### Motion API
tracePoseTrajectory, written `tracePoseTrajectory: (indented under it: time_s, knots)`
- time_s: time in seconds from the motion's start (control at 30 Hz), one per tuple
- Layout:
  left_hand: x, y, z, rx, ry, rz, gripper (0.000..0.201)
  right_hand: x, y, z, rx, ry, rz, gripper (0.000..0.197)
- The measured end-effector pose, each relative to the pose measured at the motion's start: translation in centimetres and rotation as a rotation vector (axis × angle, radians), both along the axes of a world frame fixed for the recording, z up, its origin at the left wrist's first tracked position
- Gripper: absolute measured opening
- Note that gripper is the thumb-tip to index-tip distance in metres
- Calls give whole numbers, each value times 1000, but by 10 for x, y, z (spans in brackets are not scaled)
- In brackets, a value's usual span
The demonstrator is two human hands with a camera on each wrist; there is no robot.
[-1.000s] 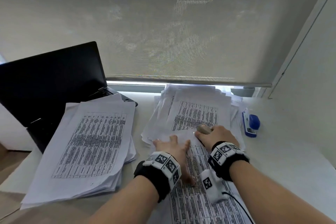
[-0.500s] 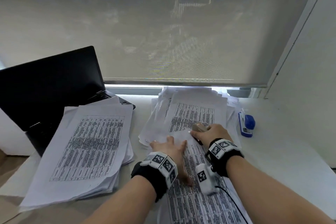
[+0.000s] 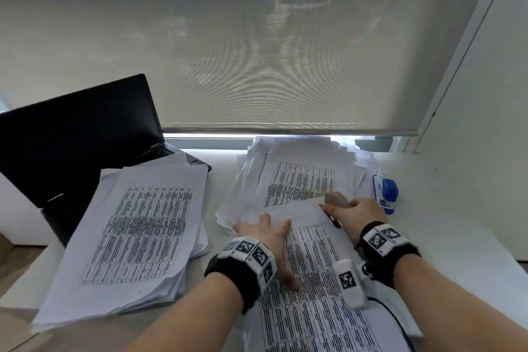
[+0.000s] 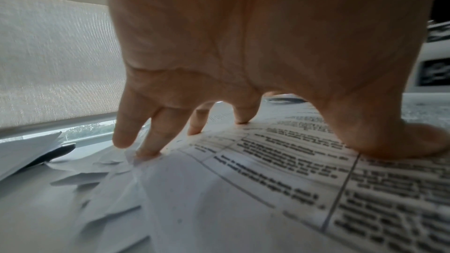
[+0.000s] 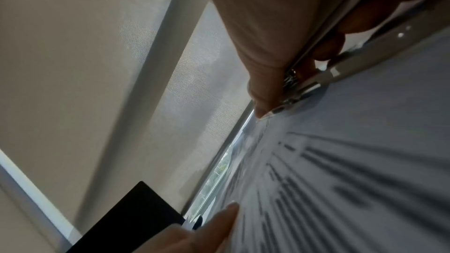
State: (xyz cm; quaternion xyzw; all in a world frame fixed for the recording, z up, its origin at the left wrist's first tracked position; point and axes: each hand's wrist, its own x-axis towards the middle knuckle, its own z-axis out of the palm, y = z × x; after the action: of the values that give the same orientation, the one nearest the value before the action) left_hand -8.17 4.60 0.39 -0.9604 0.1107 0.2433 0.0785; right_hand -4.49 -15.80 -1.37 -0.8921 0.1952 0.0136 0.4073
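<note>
- A white counter (image 3: 457, 223) runs below a window covered by a drawn roller blind (image 3: 257, 66), with a strip of daylight under the blind's hem. A pale wall fills the right of the frame.
- An open black laptop (image 3: 71, 137) stands at the left, partly under a pile of printed pages (image 3: 137, 231). A second pile (image 3: 300, 180) lies at centre, with a blue stapler (image 3: 385, 193) just right of it.
- The printed sheets (image 3: 314, 280) lie at lower centre. Their long axis runs from the bottom edge up toward the window, leaning a little left.
- The grey stapler (image 3: 337, 198) sits at their upper right corner, its long axis diagonal and its nose toward the upper left.
- The left grip (image 3: 265, 234) lies flat on the top sheet, with straight fingers (image 4: 151, 141) spread and the fingertips and thumb pressing the paper down.
- The right grip (image 3: 354, 213) is wrapped round the grey stapler, holding it against the corner.
</note>
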Motion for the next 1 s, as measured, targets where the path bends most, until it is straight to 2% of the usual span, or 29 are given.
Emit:
tracePoseTrajectory:
  time_s: [0.2,0.3,0.37,0.4,0.47,0.53,0.63,0.77,0.9,1.0]
  knots:
    - [-10,-10,13,25,15,43,122,-59,-38,5,-115,20,9,45]
    - [-30,-37,16,14,-37,-61,96,-97,-71,9,-141,18,-57,44]
    - [-51,-61,11,-26,-53,-165,91,-130,-94,10,-182,31,-113,48]
    - [-62,-73,7,-65,-51,-202,92,-147,-104,8,-198,38,-146,51]
    - [-84,-93,-5,-138,-15,-223,110,-184,-122,-3,-182,39,-199,53]
    - [-99,-107,-18,-132,11,-245,130,-221,-137,-17,-139,24,-251,54]
    - [-106,-119,-36,-83,-18,-259,140,-268,-155,-43,-106,15,-303,55]
    - [-108,-126,-48,-63,-112,-230,127,-303,-172,-79,-54,204,-372,51]
    - [-108,-127,-51,-73,-147,-223,122,-314,-180,-130,9,426,-346,65]
    - [-107,-127,-54,-83,-159,-220,123,-328,-178,-159,-1,564,-249,49]
